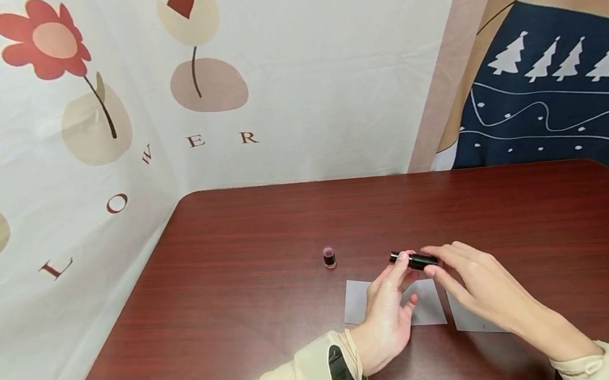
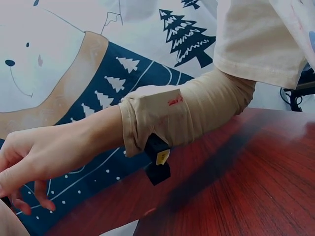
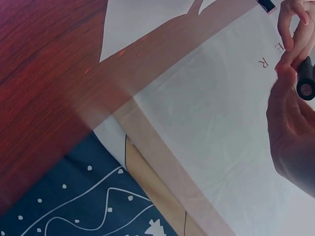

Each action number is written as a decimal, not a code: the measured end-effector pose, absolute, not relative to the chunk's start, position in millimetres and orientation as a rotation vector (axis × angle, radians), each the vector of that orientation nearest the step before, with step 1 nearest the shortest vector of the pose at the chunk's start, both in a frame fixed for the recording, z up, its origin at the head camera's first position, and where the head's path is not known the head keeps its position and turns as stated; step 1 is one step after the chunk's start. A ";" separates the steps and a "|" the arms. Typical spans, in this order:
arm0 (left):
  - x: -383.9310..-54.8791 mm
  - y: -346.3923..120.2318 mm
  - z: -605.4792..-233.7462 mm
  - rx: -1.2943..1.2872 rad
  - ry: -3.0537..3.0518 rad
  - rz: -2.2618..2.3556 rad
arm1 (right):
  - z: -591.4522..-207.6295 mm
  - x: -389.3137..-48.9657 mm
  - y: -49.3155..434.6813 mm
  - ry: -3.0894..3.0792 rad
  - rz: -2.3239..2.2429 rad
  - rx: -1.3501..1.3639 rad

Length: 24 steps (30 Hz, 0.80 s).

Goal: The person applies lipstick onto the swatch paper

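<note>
A slim black lipstick-like tube (image 1: 423, 261) is held above the table between both hands, lying nearly level. My left hand (image 1: 385, 316) pinches its left part with the thumb on top. At the right end, the thumb and forefinger of my right hand (image 1: 484, 282) close on the tube. The right wrist view shows the round, pinkish end of the tube (image 3: 306, 89). A small black-and-pink pot (image 1: 329, 258) stands on the table, left of the hands. In the left wrist view, my right hand (image 2: 44, 155) is seen from the side; the tube is mostly hidden.
Two pale sheets lie beneath the hands: a left sheet (image 1: 429, 309) and a right sheet (image 1: 468, 317), each partly covered. The dark red table (image 1: 236, 287) meets a flower-printed curtain (image 1: 318, 118) at the back and a navy tree-printed cloth (image 1: 558, 114) at right.
</note>
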State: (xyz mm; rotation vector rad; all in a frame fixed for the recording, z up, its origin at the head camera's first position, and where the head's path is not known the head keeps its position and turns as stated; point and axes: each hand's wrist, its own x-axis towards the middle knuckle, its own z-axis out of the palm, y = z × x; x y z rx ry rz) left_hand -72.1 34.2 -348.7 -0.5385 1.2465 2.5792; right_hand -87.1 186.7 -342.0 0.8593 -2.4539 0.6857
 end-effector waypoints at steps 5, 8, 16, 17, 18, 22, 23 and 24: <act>-72.3 32.2 -349.8 -0.506 1.230 2.588 | -343.1 -88.6 187.1 -2.425 0.680 0.861; -72.5 31.2 -350.5 -0.505 1.229 2.586 | -344.0 -90.1 185.7 -2.366 0.719 0.914; -73.3 27.2 -351.6 -0.498 1.192 2.587 | -343.4 -90.9 181.4 -2.357 0.727 0.931; -73.2 27.4 -351.6 -0.493 1.187 2.586 | -343.4 -90.5 181.6 -2.361 0.724 0.923; -73.2 27.7 -351.5 -0.489 1.184 2.585 | -343.3 -90.1 181.8 -2.367 0.718 0.915; -72.2 29.4 -350.9 -0.486 1.175 2.584 | -343.1 -88.1 183.7 -2.387 0.732 0.881; -71.9 29.6 -350.9 -0.484 1.178 2.582 | -342.8 -87.9 184.2 -2.389 0.737 0.877; -71.5 29.8 -350.9 -0.487 1.181 2.581 | -342.4 -87.9 184.7 -2.390 0.738 0.872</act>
